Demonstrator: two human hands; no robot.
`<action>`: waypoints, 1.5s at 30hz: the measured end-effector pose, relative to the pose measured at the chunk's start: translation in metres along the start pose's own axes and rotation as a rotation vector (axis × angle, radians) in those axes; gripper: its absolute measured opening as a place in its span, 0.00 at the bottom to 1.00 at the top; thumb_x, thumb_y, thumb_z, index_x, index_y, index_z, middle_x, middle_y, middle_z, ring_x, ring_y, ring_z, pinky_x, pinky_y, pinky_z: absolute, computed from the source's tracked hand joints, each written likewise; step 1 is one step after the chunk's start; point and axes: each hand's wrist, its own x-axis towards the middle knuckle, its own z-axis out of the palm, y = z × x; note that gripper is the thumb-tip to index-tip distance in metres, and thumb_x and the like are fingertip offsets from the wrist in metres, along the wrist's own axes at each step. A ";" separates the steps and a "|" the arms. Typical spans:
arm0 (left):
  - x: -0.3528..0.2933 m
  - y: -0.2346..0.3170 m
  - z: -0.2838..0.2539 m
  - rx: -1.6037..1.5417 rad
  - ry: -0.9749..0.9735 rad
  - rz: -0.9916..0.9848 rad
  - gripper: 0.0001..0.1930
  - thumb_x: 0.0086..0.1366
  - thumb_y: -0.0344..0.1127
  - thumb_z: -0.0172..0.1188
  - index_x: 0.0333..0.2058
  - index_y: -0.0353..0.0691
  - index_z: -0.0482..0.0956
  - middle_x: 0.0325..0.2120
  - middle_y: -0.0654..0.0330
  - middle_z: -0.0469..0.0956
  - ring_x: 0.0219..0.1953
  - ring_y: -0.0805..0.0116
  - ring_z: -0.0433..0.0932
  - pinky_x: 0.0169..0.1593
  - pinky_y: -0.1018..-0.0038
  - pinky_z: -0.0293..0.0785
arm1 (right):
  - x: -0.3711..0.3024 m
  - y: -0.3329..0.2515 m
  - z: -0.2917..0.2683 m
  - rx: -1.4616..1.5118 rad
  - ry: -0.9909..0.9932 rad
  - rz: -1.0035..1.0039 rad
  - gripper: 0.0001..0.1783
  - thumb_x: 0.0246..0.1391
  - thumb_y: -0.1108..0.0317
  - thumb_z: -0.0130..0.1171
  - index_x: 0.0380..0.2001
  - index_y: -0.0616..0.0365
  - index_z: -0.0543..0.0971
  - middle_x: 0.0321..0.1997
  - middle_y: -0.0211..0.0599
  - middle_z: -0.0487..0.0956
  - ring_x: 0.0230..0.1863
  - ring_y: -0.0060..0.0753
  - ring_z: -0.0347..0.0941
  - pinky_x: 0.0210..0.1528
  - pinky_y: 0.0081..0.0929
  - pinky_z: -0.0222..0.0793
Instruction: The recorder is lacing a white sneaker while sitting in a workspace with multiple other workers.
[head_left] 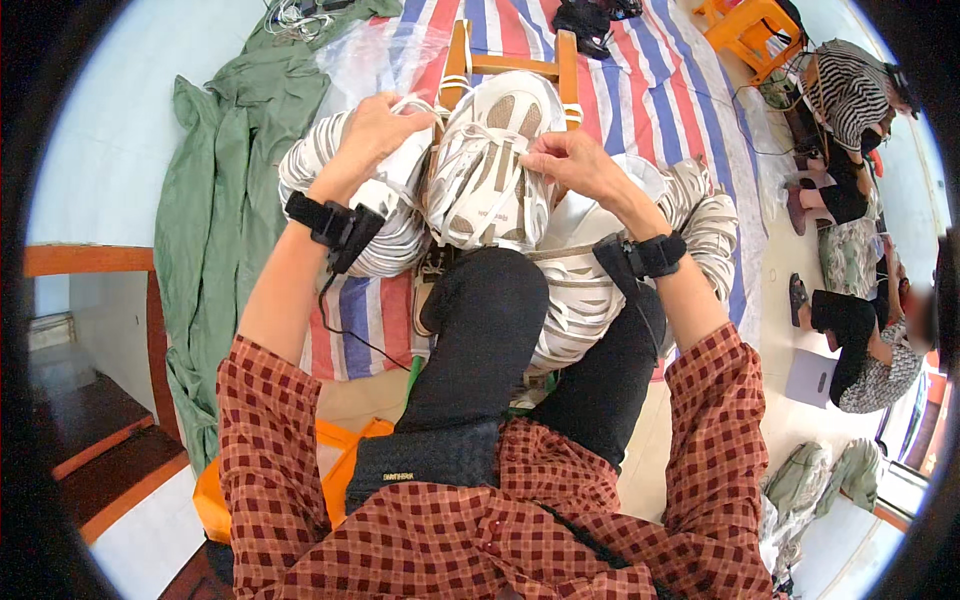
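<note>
- Head view: a white-and-beige sneaker [490, 200] stands at the centre, its toe toward the far side, just beyond the person's knees.
- The left hand [370, 135] is beside it, fingers curled near a white lace [414, 103]; whether they pinch it I cannot tell.
- The right hand [572, 162] has thumb and forefinger close together at the sneaker's lacing; what lies between them is too small to tell.
- White striped bundles [575, 300] flank the sneaker; a wooden frame [512, 66] rises behind.
- Underneath spreads a red, white and blue striped sheet [625, 110], with green cloth [235, 150] rumpled at left.
- Pale floor [640, 440] shows nearer.
- At right are an orange stool [752, 35] and two seated people [845, 90].
</note>
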 end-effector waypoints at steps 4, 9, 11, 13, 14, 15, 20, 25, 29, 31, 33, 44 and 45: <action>-0.002 -0.002 0.032 -0.178 0.121 0.196 0.20 0.45 0.47 0.64 0.28 0.34 0.81 0.23 0.56 0.80 0.28 0.67 0.78 0.34 0.74 0.72 | 0.004 -0.005 0.008 -0.125 0.087 -0.012 0.14 0.52 0.58 0.58 0.23 0.59 0.76 0.18 0.21 0.69 0.22 0.13 0.62 0.23 0.16 0.58; 0.000 0.010 0.053 -0.010 0.218 0.188 0.20 0.45 0.47 0.61 0.32 0.36 0.81 0.26 0.51 0.80 0.30 0.60 0.79 0.36 0.69 0.73 | 0.002 -0.005 0.009 -0.031 0.068 0.022 0.14 0.51 0.59 0.58 0.21 0.58 0.74 0.17 0.20 0.68 0.21 0.14 0.62 0.23 0.16 0.58; 0.005 0.007 0.056 -0.020 0.222 0.198 0.19 0.46 0.46 0.61 0.32 0.37 0.81 0.26 0.52 0.80 0.30 0.62 0.79 0.36 0.70 0.72 | 0.001 -0.005 0.008 -0.027 0.069 0.027 0.14 0.51 0.59 0.58 0.21 0.58 0.74 0.18 0.20 0.69 0.21 0.13 0.62 0.24 0.16 0.58; 0.009 0.003 0.060 -0.289 0.057 0.304 0.16 0.50 0.44 0.59 0.28 0.36 0.81 0.21 0.56 0.79 0.24 0.66 0.76 0.30 0.72 0.70 | 0.001 -0.005 0.007 -0.019 0.070 0.033 0.14 0.51 0.58 0.58 0.20 0.57 0.74 0.18 0.20 0.69 0.22 0.13 0.62 0.24 0.16 0.59; 0.011 0.007 0.058 -0.289 0.054 0.307 0.16 0.50 0.44 0.59 0.28 0.36 0.81 0.21 0.56 0.79 0.24 0.66 0.76 0.30 0.72 0.70 | 0.001 -0.003 0.003 -0.032 0.009 0.027 0.14 0.52 0.58 0.57 0.21 0.57 0.74 0.18 0.20 0.69 0.22 0.13 0.63 0.25 0.16 0.60; 0.014 0.012 0.053 -0.429 -0.123 0.085 0.16 0.51 0.45 0.58 0.26 0.35 0.80 0.18 0.59 0.77 0.21 0.69 0.73 0.27 0.74 0.67 | 0.000 0.000 -0.003 -0.045 -0.051 0.021 0.14 0.53 0.58 0.57 0.21 0.57 0.74 0.18 0.20 0.69 0.22 0.13 0.63 0.25 0.15 0.61; 0.004 0.022 0.052 -0.461 -0.272 0.023 0.15 0.55 0.45 0.58 0.18 0.41 0.75 0.12 0.72 0.64 0.13 0.82 0.56 0.16 0.82 0.48 | -0.013 0.004 -0.034 -0.030 -0.247 0.031 0.13 0.54 0.60 0.55 0.23 0.58 0.73 0.19 0.22 0.71 0.23 0.14 0.65 0.28 0.17 0.63; -0.018 0.007 0.024 -0.991 -0.237 -0.267 0.10 0.61 0.41 0.52 0.37 0.43 0.75 0.13 0.75 0.57 0.13 0.86 0.51 0.16 0.86 0.47 | -0.018 -0.015 -0.022 -0.121 -0.172 0.019 0.14 0.53 0.60 0.56 0.34 0.61 0.74 0.23 0.26 0.73 0.25 0.18 0.69 0.29 0.18 0.65; -0.118 0.015 0.005 -0.849 -0.266 -0.230 0.17 0.66 0.43 0.41 0.36 0.40 0.77 0.16 0.72 0.69 0.15 0.84 0.61 0.16 0.85 0.55 | 0.002 0.015 -0.040 0.068 0.113 0.052 0.21 0.52 0.58 0.56 0.45 0.61 0.73 0.32 0.33 0.75 0.31 0.23 0.72 0.34 0.21 0.67; -0.177 0.017 -0.023 -0.699 -0.457 -0.337 0.16 0.65 0.40 0.43 0.38 0.40 0.77 0.15 0.74 0.64 0.16 0.85 0.59 0.17 0.85 0.51 | 0.011 -0.001 -0.034 0.117 0.259 0.124 0.28 0.50 0.54 0.58 0.50 0.61 0.70 0.38 0.36 0.75 0.39 0.25 0.71 0.38 0.24 0.66; -0.221 0.028 -0.032 -0.520 -0.585 -0.378 0.14 0.63 0.41 0.47 0.41 0.42 0.78 0.16 0.75 0.62 0.17 0.85 0.56 0.19 0.86 0.50 | 0.009 -0.008 -0.038 0.167 0.265 0.147 0.30 0.49 0.52 0.58 0.50 0.61 0.70 0.39 0.36 0.75 0.40 0.26 0.70 0.39 0.25 0.66; -0.454 -0.023 -0.083 -1.134 -0.683 -1.162 0.24 0.61 0.39 0.55 0.53 0.33 0.64 0.36 0.64 0.74 0.29 0.82 0.71 0.31 0.85 0.67 | 0.051 -0.004 -0.034 0.201 0.175 0.131 0.23 0.42 0.48 0.65 0.33 0.56 0.75 0.30 0.28 0.75 0.31 0.21 0.71 0.32 0.21 0.66; -0.455 -0.027 -0.085 -1.081 -0.726 -1.117 0.23 0.61 0.39 0.55 0.52 0.33 0.65 0.35 0.64 0.74 0.29 0.81 0.71 0.31 0.85 0.67 | 0.051 -0.002 -0.034 0.140 0.250 0.085 0.23 0.40 0.50 0.65 0.28 0.61 0.76 0.27 0.32 0.77 0.27 0.22 0.71 0.28 0.22 0.65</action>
